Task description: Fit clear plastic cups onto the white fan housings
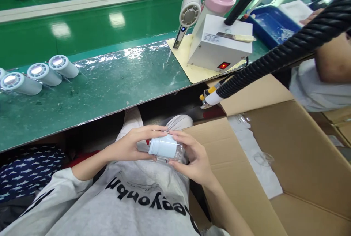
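Observation:
Above my lap, a light-blue cylindrical fan housing (163, 146) lies on its side between my two hands, with a clear plastic piece around or against its right end. My left hand (138, 143) has its fingers over the top and its thumb under the left end. From the other side, my right hand (194, 155) curls its fingers and thumb round the clear end. The inside of the housing is hidden. Similar light-blue housings (63, 66) with round grilles lie in a row at the left of the green bench (117, 78).
A white box (222, 45) with a lit red switch stands on the bench, beside a handheld fan (189, 14) and a pink-lidded bottle (221, 0). A black corrugated hose (274, 58) crosses the right side over an open cardboard box (298, 148). Another person's arm (334, 58) is beyond.

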Motion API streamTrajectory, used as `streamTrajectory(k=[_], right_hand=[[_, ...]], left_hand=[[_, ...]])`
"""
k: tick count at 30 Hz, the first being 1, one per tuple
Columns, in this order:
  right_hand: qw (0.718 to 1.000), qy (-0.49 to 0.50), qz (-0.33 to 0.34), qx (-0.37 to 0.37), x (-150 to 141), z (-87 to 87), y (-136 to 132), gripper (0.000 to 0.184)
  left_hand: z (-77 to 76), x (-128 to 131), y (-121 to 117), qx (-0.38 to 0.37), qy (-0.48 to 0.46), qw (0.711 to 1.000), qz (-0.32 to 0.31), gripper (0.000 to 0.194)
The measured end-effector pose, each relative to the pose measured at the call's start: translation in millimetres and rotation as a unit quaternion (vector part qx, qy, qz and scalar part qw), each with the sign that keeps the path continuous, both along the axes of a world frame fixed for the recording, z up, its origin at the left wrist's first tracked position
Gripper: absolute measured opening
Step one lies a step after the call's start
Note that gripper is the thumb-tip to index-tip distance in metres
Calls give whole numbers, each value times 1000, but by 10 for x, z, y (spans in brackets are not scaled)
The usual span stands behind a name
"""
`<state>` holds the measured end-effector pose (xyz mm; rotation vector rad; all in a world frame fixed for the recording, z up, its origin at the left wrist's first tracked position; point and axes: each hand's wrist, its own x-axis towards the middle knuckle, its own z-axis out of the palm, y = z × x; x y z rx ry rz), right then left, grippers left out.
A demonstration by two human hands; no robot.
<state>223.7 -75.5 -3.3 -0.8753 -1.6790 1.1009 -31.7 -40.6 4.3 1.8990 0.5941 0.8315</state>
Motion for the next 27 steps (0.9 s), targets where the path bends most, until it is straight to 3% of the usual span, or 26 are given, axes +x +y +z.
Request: streamTrajectory(k=[13, 19, 22, 25, 27], right_hand=[[999, -15, -10, 27, 9, -17, -35, 53], [994, 32, -101, 29, -77, -62, -81, 54], [986, 46, -132, -91, -73, -39, -114, 52], [958, 70, -153, -232, -17, -36, -164, 43], [956, 87, -195, -199, 50, -57, -204, 40]], left_hand=[[-2, 39, 26, -15, -15, 1000, -21, 87], [15, 98, 33, -93, -27, 995, -28, 75], [39, 168, 49, -88, 29, 995, -26, 76], [55, 212, 76, -12, 63, 998, -21, 69], [58, 197, 102, 32, 71, 997, 4, 58]])
